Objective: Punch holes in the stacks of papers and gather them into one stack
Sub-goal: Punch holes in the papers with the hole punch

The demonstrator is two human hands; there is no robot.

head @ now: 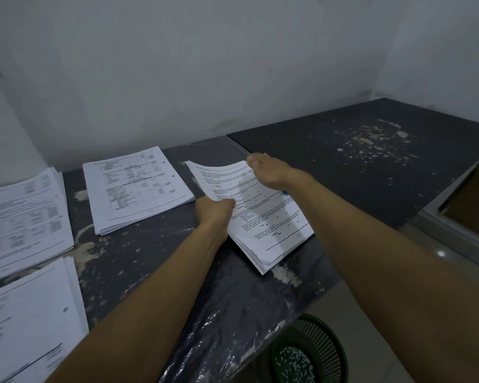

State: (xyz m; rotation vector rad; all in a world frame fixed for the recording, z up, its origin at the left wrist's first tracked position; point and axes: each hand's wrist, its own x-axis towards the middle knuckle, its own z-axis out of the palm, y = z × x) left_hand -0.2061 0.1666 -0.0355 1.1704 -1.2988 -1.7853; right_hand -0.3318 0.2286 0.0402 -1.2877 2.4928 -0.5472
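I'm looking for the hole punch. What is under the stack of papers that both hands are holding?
Under the held stack only the dark plastic-covered table shows around its edges. A small blue bit peeks out beside the right hand; what it is stays hidden. The left hand grips the left edge.

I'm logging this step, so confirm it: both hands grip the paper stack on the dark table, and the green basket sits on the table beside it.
Wrong in one respect. The green basket sits on the floor below the table's edge, not on the table. The head view shows it. The rest holds: the left hand and right hand both grip the paper stack.
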